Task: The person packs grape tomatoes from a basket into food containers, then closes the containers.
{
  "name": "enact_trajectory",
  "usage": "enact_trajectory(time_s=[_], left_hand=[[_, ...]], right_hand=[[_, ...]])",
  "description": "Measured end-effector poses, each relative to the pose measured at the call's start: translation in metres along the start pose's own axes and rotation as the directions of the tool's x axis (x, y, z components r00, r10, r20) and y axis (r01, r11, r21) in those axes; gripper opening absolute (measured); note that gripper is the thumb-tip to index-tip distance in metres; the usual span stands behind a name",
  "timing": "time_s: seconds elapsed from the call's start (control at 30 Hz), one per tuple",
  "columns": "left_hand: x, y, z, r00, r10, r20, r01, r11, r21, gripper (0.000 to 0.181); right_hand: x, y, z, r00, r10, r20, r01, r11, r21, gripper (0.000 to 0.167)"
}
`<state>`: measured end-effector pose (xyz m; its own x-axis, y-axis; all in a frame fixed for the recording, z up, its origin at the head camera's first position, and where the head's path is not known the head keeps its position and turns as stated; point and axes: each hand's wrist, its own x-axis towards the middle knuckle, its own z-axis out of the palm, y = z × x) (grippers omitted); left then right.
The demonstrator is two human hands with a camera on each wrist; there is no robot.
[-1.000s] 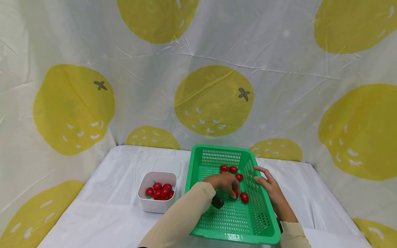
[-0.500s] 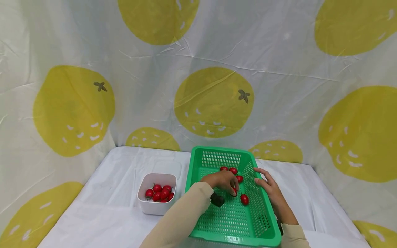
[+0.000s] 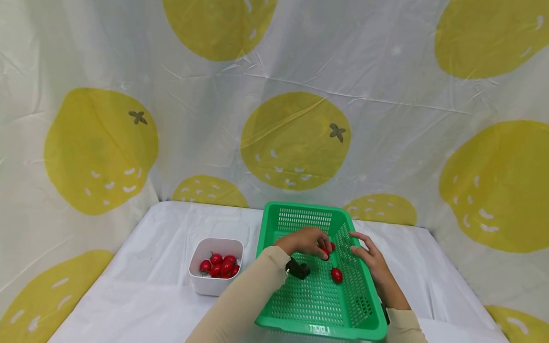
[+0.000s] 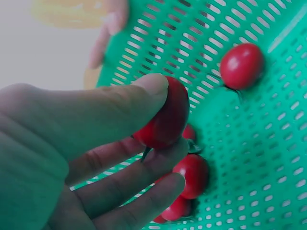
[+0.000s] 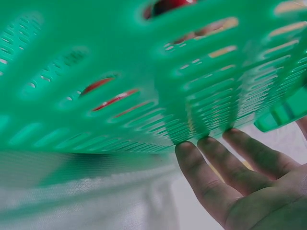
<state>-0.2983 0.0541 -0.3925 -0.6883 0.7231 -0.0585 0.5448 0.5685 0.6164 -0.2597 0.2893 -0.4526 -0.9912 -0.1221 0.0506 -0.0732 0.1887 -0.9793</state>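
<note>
My left hand (image 3: 305, 240) is inside the green plastic basket (image 3: 319, 329). Between thumb and fingers it pinches a red cherry tomato (image 4: 173, 115), seen closely in the left wrist view, raised off the basket floor. Beneath those fingers lie several more cherry tomatoes (image 4: 192, 175), partly covered by the hand. One separate cherry tomato (image 3: 336, 275) lies near the basket's right wall. My right hand (image 3: 372, 263) is at the outside of that wall, its fingertips touching the slotted plastic in the right wrist view, with the fingers fairly straight.
Left of the basket stands a white square container (image 3: 214, 287) holding several cherry tomatoes (image 3: 220, 265). Behind it a translucent flat lid (image 3: 237, 230) lies on the white-covered table (image 3: 141, 286). A curtain (image 3: 197, 128) with yellow fruit prints hangs behind.
My left hand has shifted slightly away from me inside the basket, with the cherry tomato pinched in its fingers. My right hand has stayed at the basket's right side.
</note>
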Motion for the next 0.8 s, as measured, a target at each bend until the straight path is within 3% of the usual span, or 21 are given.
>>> enact_trajectory(time_s=[0.33,0.8], left_hand=[[-0.014,-0.005,-0.017,0.998,-0.003,-0.068,0.004,1.0,0.007,0.014],[-0.047,-0.012,-0.045,0.982,0.061,-0.178,-0.063,0.998,-0.005,0.015]], right_hand=[[-0.001,0.002,-0.001,1.0,0.011,-0.001,-0.011,1.0,-0.008,0.048],[-0.001,-0.001,-0.001,1.0,0.006,0.026,-0.006,1.0,0.008,0.049]])
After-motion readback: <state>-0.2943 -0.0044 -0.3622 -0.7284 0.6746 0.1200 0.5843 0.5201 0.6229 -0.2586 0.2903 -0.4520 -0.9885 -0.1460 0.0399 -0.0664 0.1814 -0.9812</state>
